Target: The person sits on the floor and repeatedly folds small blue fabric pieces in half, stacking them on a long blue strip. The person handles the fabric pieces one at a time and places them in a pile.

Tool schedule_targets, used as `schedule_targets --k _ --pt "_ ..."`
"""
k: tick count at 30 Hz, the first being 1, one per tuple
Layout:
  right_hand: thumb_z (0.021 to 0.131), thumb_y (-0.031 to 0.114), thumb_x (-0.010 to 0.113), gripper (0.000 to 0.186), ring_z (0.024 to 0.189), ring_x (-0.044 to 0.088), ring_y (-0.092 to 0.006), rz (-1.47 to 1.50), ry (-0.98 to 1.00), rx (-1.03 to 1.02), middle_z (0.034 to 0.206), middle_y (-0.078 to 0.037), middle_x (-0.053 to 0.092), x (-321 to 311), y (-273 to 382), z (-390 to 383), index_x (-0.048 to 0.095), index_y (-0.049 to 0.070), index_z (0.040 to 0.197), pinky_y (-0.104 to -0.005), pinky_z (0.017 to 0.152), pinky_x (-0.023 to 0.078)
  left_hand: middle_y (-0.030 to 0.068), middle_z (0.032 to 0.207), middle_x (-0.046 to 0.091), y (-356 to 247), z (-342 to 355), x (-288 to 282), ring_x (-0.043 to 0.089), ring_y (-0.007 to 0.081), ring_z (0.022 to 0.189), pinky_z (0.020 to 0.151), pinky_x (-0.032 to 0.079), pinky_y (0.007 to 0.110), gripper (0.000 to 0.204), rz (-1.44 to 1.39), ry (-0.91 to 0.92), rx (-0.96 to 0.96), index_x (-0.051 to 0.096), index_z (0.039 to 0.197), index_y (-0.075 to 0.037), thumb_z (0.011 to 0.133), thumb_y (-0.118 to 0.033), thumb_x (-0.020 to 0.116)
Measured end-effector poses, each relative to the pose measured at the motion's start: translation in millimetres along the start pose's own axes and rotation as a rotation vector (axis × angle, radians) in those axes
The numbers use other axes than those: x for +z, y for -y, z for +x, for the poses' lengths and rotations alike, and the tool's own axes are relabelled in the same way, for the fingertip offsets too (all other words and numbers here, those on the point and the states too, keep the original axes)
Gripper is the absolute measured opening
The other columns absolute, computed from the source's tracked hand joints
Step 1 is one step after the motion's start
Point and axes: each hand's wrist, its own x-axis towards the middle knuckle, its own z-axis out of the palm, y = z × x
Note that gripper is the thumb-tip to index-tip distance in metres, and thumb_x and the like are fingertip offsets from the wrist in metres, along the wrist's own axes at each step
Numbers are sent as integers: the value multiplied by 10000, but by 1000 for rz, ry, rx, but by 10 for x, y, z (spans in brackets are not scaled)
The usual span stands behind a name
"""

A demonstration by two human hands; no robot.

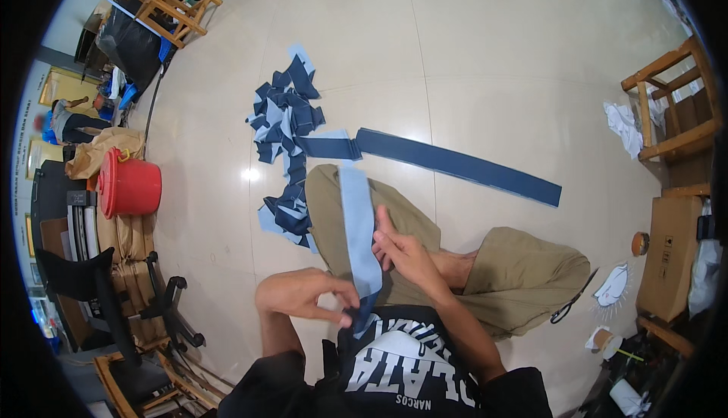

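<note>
My feed shows left hand [312, 295] pinching pale-blue strip [358, 221], right hand [406, 255] holding edge, likely for steadiness; cloth pile [284, 99], eleven o'clock

And here's my fabric strip [358, 228]: plain lt blue for most of it, dk navy at the bottom end! Tangled strips [292, 111]: same combo, navy + lt blue all mixed. Long strip [459, 166], solid navy w/ a thin paler edge. My trousers [523, 278]? Plain khaki. My T-shirt [337, 399]: blk w/ bold wht print [402, 342]. Floor tiles [341, 31], beige w/ thin dkr lines. Bucket [140, 189], bright red! Office chair [76, 274], blk; cardboard box [667, 259], tan-brn.
</note>
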Motion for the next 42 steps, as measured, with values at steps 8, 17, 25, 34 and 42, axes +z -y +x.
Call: schedule_targets --k 8,17,25,34,42 --pt "975 350 613 427 513 561 -92 -268 -108 128 592 -30 600 -261 -6 -341 669 -25 778 -240 488 428 103 875 650 925 880 219 619 284 818 745 479 374 276 282 -1017 -216 672 954 -39 888 -305 702" --pt "981 258 624 274 634 537 -39 -88 -141 -37 724 -7 626 -514 -208 -407 652 -3 904 -200 557 423 149 1006 585 898 949 187 565 331 944 845 452 414 506 510 -824 -53 666 973 -43 647 -373 866" --pt "995 226 606 245 673 557 -54 -3 -54 -2 752 0 627 -432 -103 -396 650 -15 994 -204 611 450 175 1057 559 819 981 899 561 358 958 806 467 419 347 526 -893 -210 618 1047 -25 787 -189 779" --pt "1020 423 502 510 1047 606 -205 225 414 94 1233 -157 619 -340 -5 -464 559 15 1320 -330 917 470 16 937 654 254 629 487 601 121 911 826 474 295 134 -683 -411 51 655 1040 -28 977 -121 583" --pt "1019 345 486 503 1089 580 -224 466 126 -211 1237 -181 608 -268 347 -475 530 -44 1336 -328 928 447 77 883 675 878 1106 -843 613 161 899 873 457 303 364 -185 -750 180 649 880 17 1013 -277 482"
